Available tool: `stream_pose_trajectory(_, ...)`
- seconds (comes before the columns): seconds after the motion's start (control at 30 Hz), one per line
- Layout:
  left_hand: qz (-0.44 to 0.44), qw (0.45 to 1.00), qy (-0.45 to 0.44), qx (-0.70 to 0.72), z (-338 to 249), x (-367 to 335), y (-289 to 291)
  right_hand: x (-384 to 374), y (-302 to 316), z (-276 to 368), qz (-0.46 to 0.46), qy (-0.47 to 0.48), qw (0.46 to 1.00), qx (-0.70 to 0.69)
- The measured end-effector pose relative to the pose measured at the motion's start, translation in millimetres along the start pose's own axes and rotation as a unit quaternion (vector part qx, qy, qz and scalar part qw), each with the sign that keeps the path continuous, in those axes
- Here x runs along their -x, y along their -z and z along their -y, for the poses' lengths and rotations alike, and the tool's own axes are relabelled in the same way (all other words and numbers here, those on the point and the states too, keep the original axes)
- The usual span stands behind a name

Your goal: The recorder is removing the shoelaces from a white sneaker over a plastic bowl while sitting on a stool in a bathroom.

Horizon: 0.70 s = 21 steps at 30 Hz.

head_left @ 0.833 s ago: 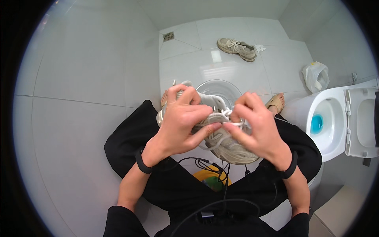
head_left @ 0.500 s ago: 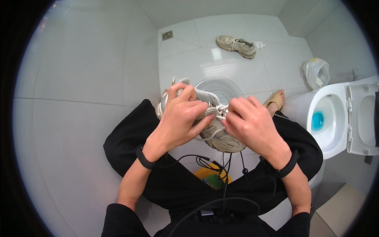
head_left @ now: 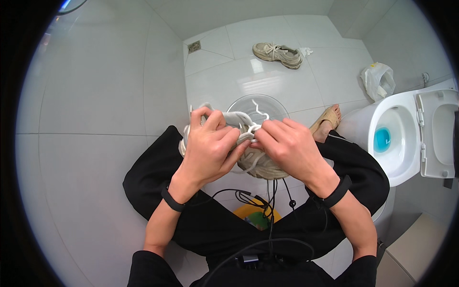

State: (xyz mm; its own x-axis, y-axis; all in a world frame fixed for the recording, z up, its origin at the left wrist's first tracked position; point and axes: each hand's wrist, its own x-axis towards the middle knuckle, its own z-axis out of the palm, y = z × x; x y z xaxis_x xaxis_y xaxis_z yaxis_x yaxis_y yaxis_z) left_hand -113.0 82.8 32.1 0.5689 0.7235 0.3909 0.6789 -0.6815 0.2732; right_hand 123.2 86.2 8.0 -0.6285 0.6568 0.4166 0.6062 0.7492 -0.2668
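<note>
Between my knees I hold a dirty beige-white sneaker (head_left: 263,168), its toe toward me. My left hand (head_left: 206,142) is closed around the shoe's upper near the collar, thumb at the lacing. My right hand (head_left: 290,149) pinches the white shoelace (head_left: 252,128) at the eyelets, close beside the left thumb. A loose lace end (head_left: 259,111) curls up beyond the knuckles. Both hands hide much of the lacing. Behind the shoe stands a clear round basin (head_left: 281,106).
The other sneaker (head_left: 277,55) lies on the tiled floor ahead, near a floor drain (head_left: 194,46). At right stand a toilet (head_left: 404,138) with blue water and a white plastic bag (head_left: 378,81). Black cables (head_left: 272,196) hang above a yellow container (head_left: 244,210).
My right hand has moved left, closer to my left hand. A lace end now sticks up beyond the shoe. The view has shifted slightly.
</note>
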Motion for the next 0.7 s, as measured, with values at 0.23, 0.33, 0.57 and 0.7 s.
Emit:
stream_pose_trajectory(0.23, -0.021, 0.991, 0.129, 0.026, 22, 6, 4, -1, 49, -17, -0.105, -0.092, 0.988, -0.064)
stream_pose_trajectory(0.33, -0.016, 0.997, 0.069, 0.028, 16, 0, 7, 8, 47, -33, -0.076, -0.197, 0.974, -0.088)
stream_pose_trajectory(0.57, -0.041, 0.997, 0.062, 0.023, 8, 10, 15, -9, 47, -9, -0.089, -0.060, 0.994, -0.016)
stream_pose_trajectory(0.7, -0.023, 0.999, 0.010, 0.023, 2, 9, 2, -12, 14, 6, -0.068, 0.000, 0.998, -0.016)
